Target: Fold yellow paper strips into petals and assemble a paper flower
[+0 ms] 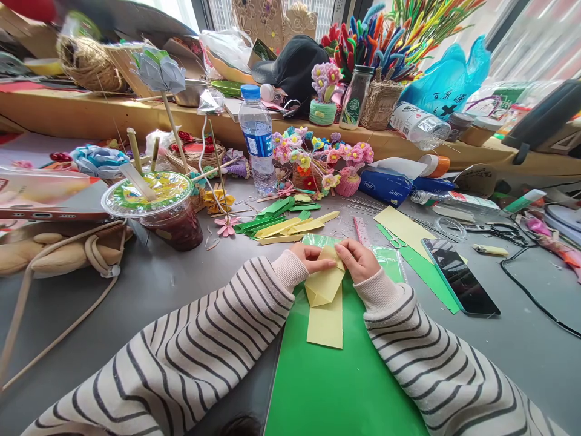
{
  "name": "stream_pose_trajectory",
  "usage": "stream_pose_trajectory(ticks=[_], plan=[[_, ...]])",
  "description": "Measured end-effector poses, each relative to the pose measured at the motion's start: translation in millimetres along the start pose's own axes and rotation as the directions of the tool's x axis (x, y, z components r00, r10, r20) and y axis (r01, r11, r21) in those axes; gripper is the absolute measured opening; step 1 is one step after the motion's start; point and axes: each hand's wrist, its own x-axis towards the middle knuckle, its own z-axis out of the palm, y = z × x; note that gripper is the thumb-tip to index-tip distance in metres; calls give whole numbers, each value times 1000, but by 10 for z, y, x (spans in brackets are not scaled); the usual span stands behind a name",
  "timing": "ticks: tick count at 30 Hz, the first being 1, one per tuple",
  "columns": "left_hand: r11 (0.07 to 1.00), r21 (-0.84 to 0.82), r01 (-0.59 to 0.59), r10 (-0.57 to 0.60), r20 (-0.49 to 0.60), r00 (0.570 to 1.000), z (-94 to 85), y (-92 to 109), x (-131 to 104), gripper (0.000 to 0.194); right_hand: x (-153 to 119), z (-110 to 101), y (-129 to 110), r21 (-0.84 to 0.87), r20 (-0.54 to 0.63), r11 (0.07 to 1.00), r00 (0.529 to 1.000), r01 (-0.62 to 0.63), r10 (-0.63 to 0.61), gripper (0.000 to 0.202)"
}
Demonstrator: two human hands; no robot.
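Both hands meet over a green sheet (336,387) on the grey table. Between them is a pale yellow folded paper (324,284), its lower end creased to a blunt point. My left hand (318,257) pinches its upper left side, thumb lying across the front. At the upper right edge, my right hand (359,260) grips the same paper with thumb and forefinger. A flat pale yellow paper strip (325,327) lies beneath it on the green sheet. Just beyond the hands, folded yellow paper pieces (295,226) rest beside green folded ones (267,217).
To the left stands a lidded drink cup (175,224). A water bottle (258,145) stands behind the paper pieces. Rightward lie a phone (460,275), small scissors (396,240) on coloured paper, and black scissors (503,232). Crocheted flowers (318,151) crowd the back below a cluttered ledge.
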Motion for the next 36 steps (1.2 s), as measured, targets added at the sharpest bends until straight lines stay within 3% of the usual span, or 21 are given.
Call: stream_pose_trajectory(ticks=[6, 18, 27, 36], plan=[[1000, 12, 0, 0, -27, 1000, 1, 20, -11, 38, -2, -4, -19, -118, 4, 991, 998, 64, -64, 31], [999, 35, -38, 36, 33, 999, 3, -44, 41, 37, 0, -13, -39, -301, -9, 921, 965, 249, -264, 26], [997, -70, 13, -15, -32, 999, -35, -46, 69, 44, -38, 20, -40, -148, -50, 989, 998, 24, -31, 24], [980, -150, -130, 99, -201, 975, -51, 3, 52, 34, -34, -11, -18, -62, 34, 997, 998, -46, 48, 24]])
